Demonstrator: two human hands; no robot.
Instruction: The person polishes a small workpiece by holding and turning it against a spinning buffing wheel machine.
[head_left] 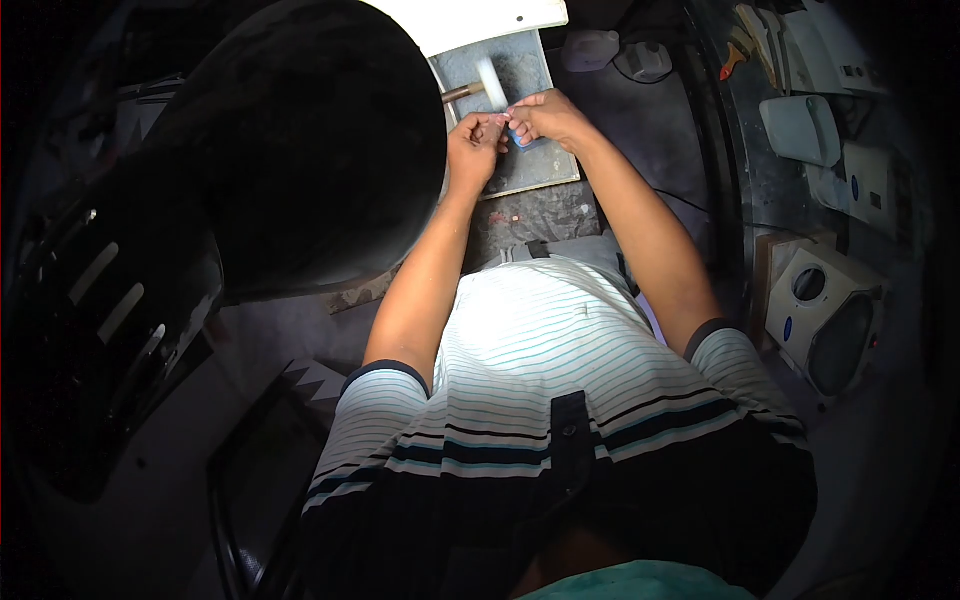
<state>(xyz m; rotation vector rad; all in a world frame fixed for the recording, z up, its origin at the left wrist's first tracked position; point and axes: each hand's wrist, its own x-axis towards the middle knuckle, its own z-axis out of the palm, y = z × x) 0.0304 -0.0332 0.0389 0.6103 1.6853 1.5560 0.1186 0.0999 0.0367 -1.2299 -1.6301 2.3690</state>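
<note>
A white buffing wheel point(491, 83) sits on the end of a brownish shaft point(462, 93); its edge looks blurred. Just below the wheel, my left hand point(476, 148) and my right hand point(550, 117) come together, fingertips pinched around a small pinkish piece point(506, 116). Most of this piece is covered by my fingers, so its kind is unclear. It is at or very close to the wheel's lower edge; whether they touch I cannot tell. Something blue point(523, 143) shows under my right hand. Below lies a grey tray point(530, 178) with a pale rim.
A large dark rounded form point(310, 150) fills the left side, close to my left forearm. A bright white panel point(480, 22) stands above the tray. At right are a beige speaker-like box point(822, 310), a pale container point(800, 130) and a brush point(735, 58).
</note>
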